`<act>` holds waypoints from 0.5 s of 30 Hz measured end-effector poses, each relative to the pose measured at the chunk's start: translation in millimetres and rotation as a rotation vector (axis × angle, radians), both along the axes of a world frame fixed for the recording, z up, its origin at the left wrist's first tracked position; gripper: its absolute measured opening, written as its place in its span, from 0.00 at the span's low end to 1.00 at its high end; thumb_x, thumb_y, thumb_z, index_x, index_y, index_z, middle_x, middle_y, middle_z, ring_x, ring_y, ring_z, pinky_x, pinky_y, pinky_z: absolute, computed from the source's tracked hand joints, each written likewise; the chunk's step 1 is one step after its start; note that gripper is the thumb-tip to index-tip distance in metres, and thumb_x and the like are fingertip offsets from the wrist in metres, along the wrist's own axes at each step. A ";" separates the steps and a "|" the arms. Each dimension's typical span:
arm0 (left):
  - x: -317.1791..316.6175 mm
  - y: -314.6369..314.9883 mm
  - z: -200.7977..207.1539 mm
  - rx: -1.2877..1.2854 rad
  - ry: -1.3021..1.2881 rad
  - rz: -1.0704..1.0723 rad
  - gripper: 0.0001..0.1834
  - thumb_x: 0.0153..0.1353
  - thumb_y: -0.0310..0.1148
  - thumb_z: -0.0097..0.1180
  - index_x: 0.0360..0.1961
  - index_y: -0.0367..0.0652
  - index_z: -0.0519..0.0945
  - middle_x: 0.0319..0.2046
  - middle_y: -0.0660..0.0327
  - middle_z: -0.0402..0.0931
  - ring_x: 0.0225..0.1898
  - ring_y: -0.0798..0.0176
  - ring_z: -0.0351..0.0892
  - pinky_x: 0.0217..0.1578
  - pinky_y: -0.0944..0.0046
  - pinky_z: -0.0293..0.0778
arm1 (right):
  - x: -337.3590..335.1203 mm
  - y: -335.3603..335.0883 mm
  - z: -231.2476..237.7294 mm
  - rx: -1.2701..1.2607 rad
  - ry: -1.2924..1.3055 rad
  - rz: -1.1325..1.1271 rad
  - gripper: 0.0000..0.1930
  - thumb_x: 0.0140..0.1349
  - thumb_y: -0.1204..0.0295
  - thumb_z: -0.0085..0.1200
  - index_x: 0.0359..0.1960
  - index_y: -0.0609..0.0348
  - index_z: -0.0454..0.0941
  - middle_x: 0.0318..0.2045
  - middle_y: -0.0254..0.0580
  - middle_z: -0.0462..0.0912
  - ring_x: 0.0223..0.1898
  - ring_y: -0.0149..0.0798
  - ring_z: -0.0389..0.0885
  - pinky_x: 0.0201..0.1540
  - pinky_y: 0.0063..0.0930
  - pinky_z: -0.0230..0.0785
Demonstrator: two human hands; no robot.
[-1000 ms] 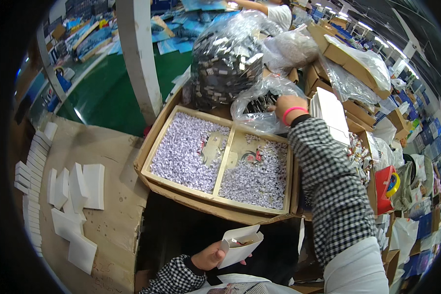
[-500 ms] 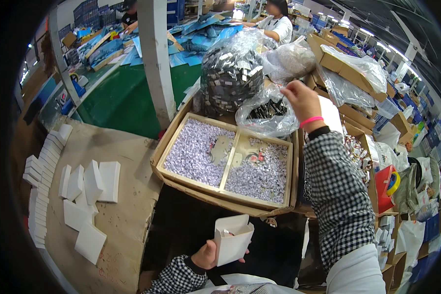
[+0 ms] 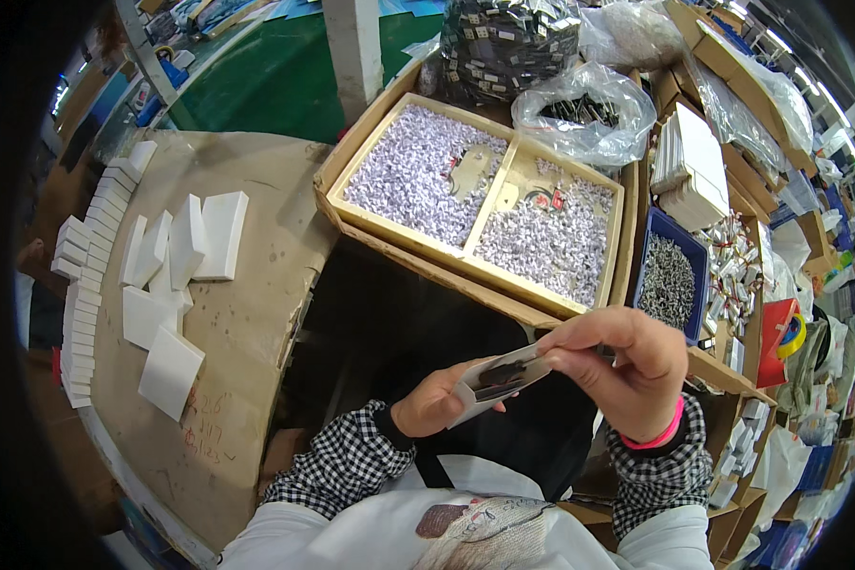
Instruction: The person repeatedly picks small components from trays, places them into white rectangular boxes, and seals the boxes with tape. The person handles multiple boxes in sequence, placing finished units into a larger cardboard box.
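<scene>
My left hand (image 3: 434, 403) is closed around a small white cardboard box (image 3: 465, 407), held tilted in front of my body. The box's end is open, and dark contents (image 3: 503, 374) show inside; their kind cannot be made out. At the far edge of this opening my right hand (image 3: 627, 366), with a pink band at the wrist, pinches the raised flap between thumb and forefinger. Beyond the hands stands a two-part wooden tray (image 3: 467, 253) of many tiny white and silvery pieces. Behind it a clear plastic bag (image 3: 532, 133) holds thin black parts.
Several white boxes (image 3: 152, 318) lie on the brown table at left, beside a long row of boxes (image 3: 87, 313). A bag of black pieces (image 3: 503, 57) stands at the back. To the right are a blue bin (image 3: 698, 285) of small metal parts and a stack of white cards (image 3: 691, 176).
My right hand has come down from the bag of black parts to the white box's opening. My left hand has raised and tilted the box. The view has shifted downward.
</scene>
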State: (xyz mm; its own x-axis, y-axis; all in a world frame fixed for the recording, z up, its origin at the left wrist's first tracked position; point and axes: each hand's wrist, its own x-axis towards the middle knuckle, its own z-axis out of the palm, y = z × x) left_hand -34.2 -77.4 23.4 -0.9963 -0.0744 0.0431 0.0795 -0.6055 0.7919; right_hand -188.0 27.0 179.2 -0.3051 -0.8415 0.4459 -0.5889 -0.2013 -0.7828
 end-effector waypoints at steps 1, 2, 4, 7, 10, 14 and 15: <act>1.4 0.6 2.0 -0.049 -0.022 0.010 0.57 0.44 0.74 0.52 0.60 0.33 0.62 0.53 0.51 0.69 0.52 0.59 0.73 0.52 0.59 0.70 | 4.9 1.9 -3.7 0.011 -0.133 0.012 0.08 0.53 0.80 0.63 0.33 0.63 0.77 0.27 0.39 0.83 0.27 0.29 0.83 0.27 0.17 0.74; 2.1 1.1 2.8 -0.098 -0.042 0.020 0.57 0.44 0.75 0.51 0.59 0.33 0.63 0.52 0.52 0.70 0.52 0.60 0.73 0.52 0.60 0.70 | 11.2 1.9 -9.5 0.015 -0.239 -0.025 0.08 0.53 0.80 0.63 0.33 0.63 0.77 0.27 0.38 0.83 0.27 0.28 0.82 0.26 0.17 0.73; 1.1 0.7 1.0 -0.111 0.037 0.011 0.54 0.51 0.72 0.48 0.63 0.33 0.60 0.54 0.54 0.68 0.54 0.62 0.69 0.52 0.62 0.69 | 22.0 -1.7 -23.2 -0.013 -0.461 -0.099 0.08 0.54 0.79 0.63 0.33 0.63 0.76 0.27 0.37 0.83 0.26 0.26 0.82 0.24 0.15 0.72; -0.8 -0.1 -5.5 -0.127 0.071 0.027 0.52 0.55 0.70 0.46 0.64 0.34 0.58 0.55 0.55 0.67 0.55 0.63 0.68 0.52 0.62 0.69 | 19.8 -2.4 -35.3 0.026 -0.203 -0.078 0.07 0.54 0.78 0.63 0.33 0.61 0.76 0.28 0.38 0.83 0.21 0.25 0.80 0.21 0.14 0.70; 2.8 0.0 -8.7 -0.139 0.018 0.063 0.51 0.55 0.69 0.45 0.64 0.34 0.58 0.55 0.55 0.67 0.54 0.63 0.68 0.51 0.62 0.70 | 16.5 -4.5 -42.2 0.025 -0.039 -0.099 0.08 0.51 0.79 0.64 0.32 0.59 0.78 0.28 0.38 0.83 0.22 0.30 0.79 0.24 0.20 0.70; 5.6 -4.4 -8.5 -0.146 -0.017 0.097 0.51 0.56 0.69 0.45 0.65 0.34 0.58 0.55 0.54 0.67 0.54 0.63 0.68 0.50 0.62 0.71 | 18.2 -15.1 -51.4 -0.028 0.118 -0.101 0.09 0.49 0.80 0.63 0.32 0.58 0.78 0.32 0.38 0.81 0.26 0.34 0.78 0.29 0.24 0.71; 5.1 -4.9 -8.4 -0.138 -0.010 0.107 0.51 0.56 0.69 0.45 0.65 0.34 0.58 0.55 0.54 0.67 0.54 0.63 0.68 0.50 0.62 0.71 | 21.1 -15.1 -52.6 0.001 0.035 -0.118 0.08 0.51 0.81 0.62 0.32 0.59 0.78 0.33 0.38 0.81 0.26 0.32 0.78 0.29 0.22 0.72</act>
State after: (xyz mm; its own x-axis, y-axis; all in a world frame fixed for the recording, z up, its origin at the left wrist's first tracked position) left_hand -29.1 -82.3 15.1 -0.9835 -0.1741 0.0499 0.1290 -0.4796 0.8679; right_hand -166.9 12.0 126.6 -0.3863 -0.8010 0.4573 -0.6352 -0.1285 -0.7616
